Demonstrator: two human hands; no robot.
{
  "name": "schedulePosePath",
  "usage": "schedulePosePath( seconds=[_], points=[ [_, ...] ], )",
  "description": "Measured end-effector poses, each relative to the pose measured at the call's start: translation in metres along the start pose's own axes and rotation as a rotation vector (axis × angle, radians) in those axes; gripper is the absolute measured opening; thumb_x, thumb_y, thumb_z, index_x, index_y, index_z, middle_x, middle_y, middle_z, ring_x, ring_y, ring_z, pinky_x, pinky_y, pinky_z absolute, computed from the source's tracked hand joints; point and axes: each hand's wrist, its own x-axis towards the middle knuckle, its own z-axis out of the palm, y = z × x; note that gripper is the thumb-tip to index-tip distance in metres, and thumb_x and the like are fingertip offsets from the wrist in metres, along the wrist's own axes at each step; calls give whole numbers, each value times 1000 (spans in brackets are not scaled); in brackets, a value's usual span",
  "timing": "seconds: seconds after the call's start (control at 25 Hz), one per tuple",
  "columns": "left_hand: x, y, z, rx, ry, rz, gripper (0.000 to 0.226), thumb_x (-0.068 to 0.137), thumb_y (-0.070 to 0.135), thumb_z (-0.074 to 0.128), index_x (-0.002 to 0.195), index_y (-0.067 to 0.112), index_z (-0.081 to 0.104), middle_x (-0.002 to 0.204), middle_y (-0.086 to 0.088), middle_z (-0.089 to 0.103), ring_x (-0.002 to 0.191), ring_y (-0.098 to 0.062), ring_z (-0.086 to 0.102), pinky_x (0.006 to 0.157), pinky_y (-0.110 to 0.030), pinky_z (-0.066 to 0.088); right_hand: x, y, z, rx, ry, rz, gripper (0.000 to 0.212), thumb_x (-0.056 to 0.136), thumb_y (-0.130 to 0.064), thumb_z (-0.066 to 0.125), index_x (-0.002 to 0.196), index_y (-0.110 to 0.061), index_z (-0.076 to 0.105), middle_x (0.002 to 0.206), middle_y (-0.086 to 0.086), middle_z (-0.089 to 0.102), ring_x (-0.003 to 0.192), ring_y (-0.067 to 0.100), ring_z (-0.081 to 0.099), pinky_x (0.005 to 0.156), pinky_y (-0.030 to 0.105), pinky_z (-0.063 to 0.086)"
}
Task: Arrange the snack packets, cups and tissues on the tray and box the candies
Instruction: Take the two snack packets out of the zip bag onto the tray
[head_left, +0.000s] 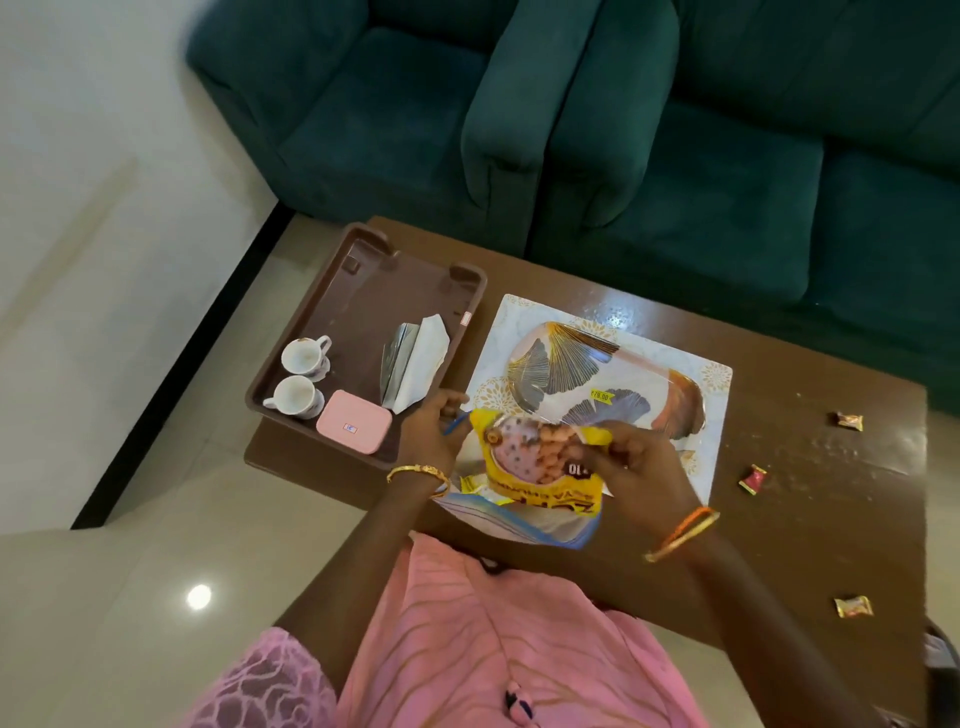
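Snack packet (540, 457): a yellow, glossy foil pouch printed with a picture of the snack, held above the near edge of the patterned tray (675, 405). I grip it with both hands. My left hand (434, 434) pinches its left upper corner between thumb and curled fingers; my right hand (631, 467) curls round its right edge, thumb on the printed face. A second packet (524, 519), pale with a blue border, lies beneath it; I cannot tell whether my fingers also hold that one.

Procedure, as I judge it: keep the pinch on the sealed edges, not the air-filled belly, since the film is slick and crushes easily. Lower the packet flat onto the patterned tray, long side parallel to the tray's long rim, then release one hand at a time.

The patterned tray is a smooth, shiny rounded rectangle with gold-lined leaf motifs and a yellow price sticker (601, 396). Left of it sits a brown plastic tray (363, 291), matte, raised rim, carrying two white ceramic cups (300, 376), folded tissues (421, 364) and a pink rounded box (354, 428). Right of the patterned tray, three wrapped candies (752, 479) lie apart on the wooden table (831, 519).
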Motion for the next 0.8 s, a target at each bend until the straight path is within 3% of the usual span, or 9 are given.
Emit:
schedulePosePath(
  seconds=[0.08, 0.12, 0.24, 0.32, 0.4, 0.48, 0.6, 0.68, 0.8],
  points=[
    [3, 8, 5, -54, -24, 13, 28, 80, 3, 67, 105, 8, 55, 92, -10, 61, 81, -20, 56, 68, -15, 47, 8, -2, -14, 280, 19, 40, 12, 84, 6, 58, 85, -1, 67, 71, -1, 75, 70, 9, 69, 69, 27, 57],
    [3, 12, 10, -92, -33, 18, 32, 80, 2, 66, 107, 10, 51, 92, -8, 60, 83, -22, 57, 73, -21, 50, 13, -1, -21, 395, 44, 67, 14, 86, 4, 56, 87, -5, 67, 72, -3, 74, 73, 12, 69, 71, 29, 58],
    [4, 17, 21, -35, -63, 104, 38, 83, 1, 63, 116, 11, 48, 99, -12, 61, 93, -26, 59, 87, -39, 49, 32, 9, -38, 630, 128, 196, 13, 88, -4, 56, 97, -5, 65, 81, 5, 75, 80, 24, 70, 75, 40, 57],
    [3, 21, 28, 66, -166, 175, 38, 86, 0, 55, 120, 17, 53, 102, -13, 56, 92, -26, 56, 89, -39, 48, 45, 17, -48, 523, 163, 253, 14, 89, -14, 60, 100, -10, 67, 94, 15, 72, 90, 32, 68, 83, 48, 56],
    [2, 27, 30, 127, -265, 187, 40, 85, 0, 50, 114, 25, 59, 99, -7, 53, 85, -20, 53, 82, -35, 48, 56, 26, -60, 293, 117, 249, 21, 85, -29, 65, 101, -16, 68, 102, 15, 72, 96, 33, 67, 87, 50, 54],
    [0, 32, 31, 60, -367, 150, 35, 82, 7, 50, 104, 31, 63, 93, 0, 56, 79, -13, 54, 71, -22, 47, 64, 28, -70, 141, 32, 236, 33, 81, -37, 68, 106, -15, 68, 106, 12, 72, 98, 29, 67, 88, 45, 55],
    [-3, 43, 37, -127, -534, 25, 16, 90, 31, 52, 100, 31, 65, 101, 9, 64, 91, 4, 57, 79, -19, 41, 72, 32, -76, 55, -39, 215, 38, 79, -38, 70, 110, -15, 67, 116, 7, 68, 97, 20, 66, 82, 32, 53],
    [-1, 49, 41, -111, -562, 3, 34, 80, 59, 54, 103, 35, 61, 110, 7, 63, 102, -3, 57, 84, -26, 42, 76, 31, -73, -11, -156, 205, 33, 79, -38, 70, 105, -19, 69, 112, 3, 69, 91, 15, 66, 78, 29, 54],
    [1, 48, 48, -69, -619, 38, 44, 74, 53, 65, 111, 31, 58, 114, 5, 66, 106, -12, 61, 88, -25, 48, 84, 26, -67, -64, -356, 247, 28, 76, -40, 72, 97, -22, 71, 107, 6, 72, 91, 24, 69, 85, 39, 57]
  ],
)
